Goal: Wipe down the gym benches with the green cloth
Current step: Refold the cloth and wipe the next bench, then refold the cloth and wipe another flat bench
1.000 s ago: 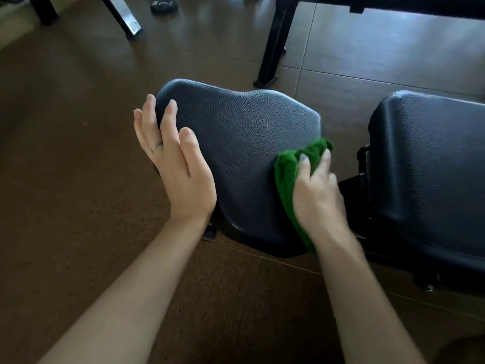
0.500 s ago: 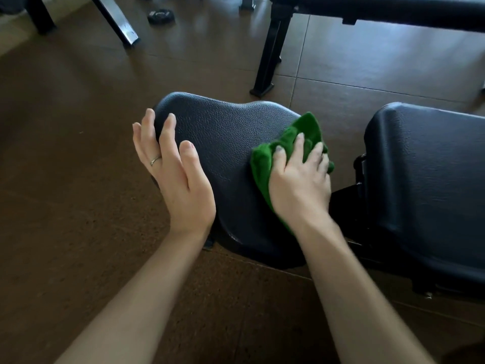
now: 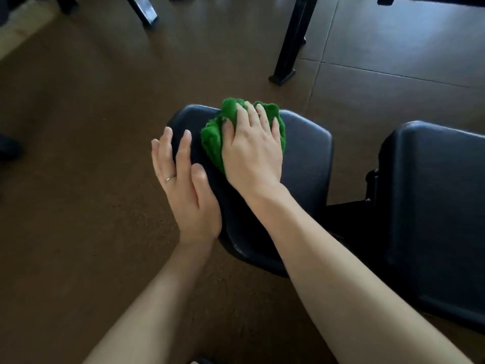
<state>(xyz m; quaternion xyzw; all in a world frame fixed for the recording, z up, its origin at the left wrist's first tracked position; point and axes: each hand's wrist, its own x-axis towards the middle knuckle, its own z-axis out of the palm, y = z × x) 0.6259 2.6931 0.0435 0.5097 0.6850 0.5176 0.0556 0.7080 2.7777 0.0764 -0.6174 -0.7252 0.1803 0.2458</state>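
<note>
While the left hand (image 3: 185,185) stays flat and open against the left edge of the bench pad (image 3: 307,158), fingers straight and holding nothing, the right hand (image 3: 252,151) has swept the green cloth (image 3: 212,140) from the pad's right edge across to its far left corner. The cloth is bunched under the right palm, the spread, slightly bent fingers pressing it down on the pad. That pass seems to cover most of this small pad, so the larger pad (image 3: 433,206) on the right, still untouched, is probably next.
</note>
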